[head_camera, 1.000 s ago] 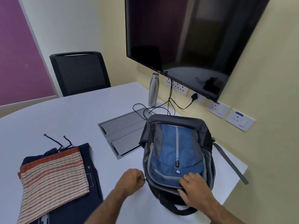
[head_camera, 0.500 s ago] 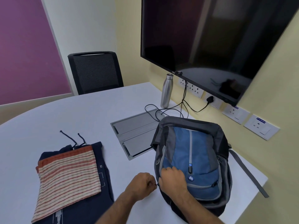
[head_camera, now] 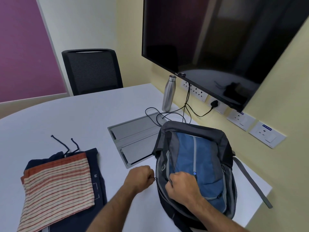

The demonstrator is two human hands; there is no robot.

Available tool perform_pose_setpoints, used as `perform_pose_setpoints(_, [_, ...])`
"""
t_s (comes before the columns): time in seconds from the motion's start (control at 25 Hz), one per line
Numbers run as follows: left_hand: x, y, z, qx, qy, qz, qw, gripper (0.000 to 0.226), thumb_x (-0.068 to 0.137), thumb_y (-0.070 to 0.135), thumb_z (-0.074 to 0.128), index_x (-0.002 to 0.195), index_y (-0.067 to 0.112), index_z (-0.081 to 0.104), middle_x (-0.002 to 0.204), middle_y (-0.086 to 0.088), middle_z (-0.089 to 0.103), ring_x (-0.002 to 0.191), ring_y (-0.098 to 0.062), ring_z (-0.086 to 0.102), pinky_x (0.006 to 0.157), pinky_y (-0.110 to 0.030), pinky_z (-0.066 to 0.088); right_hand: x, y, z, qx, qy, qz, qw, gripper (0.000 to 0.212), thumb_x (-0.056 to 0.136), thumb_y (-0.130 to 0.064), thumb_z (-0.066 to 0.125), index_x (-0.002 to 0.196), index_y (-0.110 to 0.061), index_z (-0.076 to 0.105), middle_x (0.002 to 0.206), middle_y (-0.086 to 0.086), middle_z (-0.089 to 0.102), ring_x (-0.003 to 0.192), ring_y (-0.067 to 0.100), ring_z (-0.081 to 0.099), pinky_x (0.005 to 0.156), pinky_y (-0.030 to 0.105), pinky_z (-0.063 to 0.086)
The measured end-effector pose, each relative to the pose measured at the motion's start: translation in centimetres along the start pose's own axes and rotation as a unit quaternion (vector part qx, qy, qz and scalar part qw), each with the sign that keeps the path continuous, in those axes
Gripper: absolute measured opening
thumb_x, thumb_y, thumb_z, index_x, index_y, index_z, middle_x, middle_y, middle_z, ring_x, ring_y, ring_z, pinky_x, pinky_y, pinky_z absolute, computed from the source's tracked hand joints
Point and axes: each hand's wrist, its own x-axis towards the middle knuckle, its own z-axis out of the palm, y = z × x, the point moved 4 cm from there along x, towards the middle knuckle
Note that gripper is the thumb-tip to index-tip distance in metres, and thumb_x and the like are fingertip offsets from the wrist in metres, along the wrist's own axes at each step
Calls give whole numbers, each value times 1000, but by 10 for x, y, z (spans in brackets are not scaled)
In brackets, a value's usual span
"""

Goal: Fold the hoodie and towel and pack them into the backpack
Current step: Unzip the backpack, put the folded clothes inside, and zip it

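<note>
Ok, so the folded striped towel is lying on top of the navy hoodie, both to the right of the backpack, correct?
Not quite: in the head view the striped towel does lie on the navy hoodie, but both sit left of the backpack, not right.

one backpack [head_camera: 200,164], one towel [head_camera: 56,186], one hoodie [head_camera: 98,173], one bottle [head_camera: 168,93]

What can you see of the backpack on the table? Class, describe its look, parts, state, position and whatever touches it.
The backpack lies on the white table near its right edge, front panel up, top toward the wall. It looks like woven fabric: a blue centre with grey stripes, black and grey sides. A grey strap trails over the table edge. The left hand pinches a zipper pull at its left side; the right hand grips the front panel beside it. The main compartment looks mostly closed.
</note>
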Motion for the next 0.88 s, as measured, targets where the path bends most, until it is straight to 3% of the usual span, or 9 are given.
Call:
perform_pose_setpoints(0.12, [27,-2,-4,69,6,8,998,25,96,31,50,102,20,71,101,2,66,87,-20,64,77,-34,55,-2,8,-1,21,20,-21,999,43,55,-22,68,50,-20,25,39,-6,37,40,9,23,45,14,-1])
perform_pose_setpoints(0.28, [63,-3,-11,153,11,13,988,26,100,31,46,107,17,67,104,-2,64,90,-26,64,80,-35,48,-5,17,4,23,37,-45,998,37,58,-24,66,49,-19,30,41,-6,37,38,10,32,36,20,16])
perform_pose_setpoints(0.4, [87,-3,-12,179,13,6,984,29,103,36,43,113,18,63,106,-2,64,94,-26,64,85,-38,46,-7,21,4,31,63,-55,996,36,59,-27,61,53,-21,26,42,-7,37,43,7,24,37,20,16])
perform_pose_setpoints(0.56, [108,-2,0,185,17,-43,982,26,103,33,44,114,18,61,108,-2,63,96,-26,65,87,-40,45,-10,28,9,35,78,-59,995,33,59,-30,57,53,-21,26,42,-7,35,45,7,24,37,21,23])
perform_pose_setpoints(0.68, [108,0,11,170,7,-74,983,22,102,26,47,115,17,61,109,-2,63,100,-24,63,91,-40,45,-12,30,13,47,84,-55,994,32,57,-31,55,53,-21,25,42,-6,35,42,8,33,36,22,26])
perform_pose_setpoints(0.88, [82,-15,3,101,25,-102,989,22,101,33,47,113,22,63,109,0,66,103,-23,59,90,-39,44,-19,27,29,30,53,-43,997,32,54,-41,53,52,-23,27,44,-8,42,41,7,43,39,20,27])
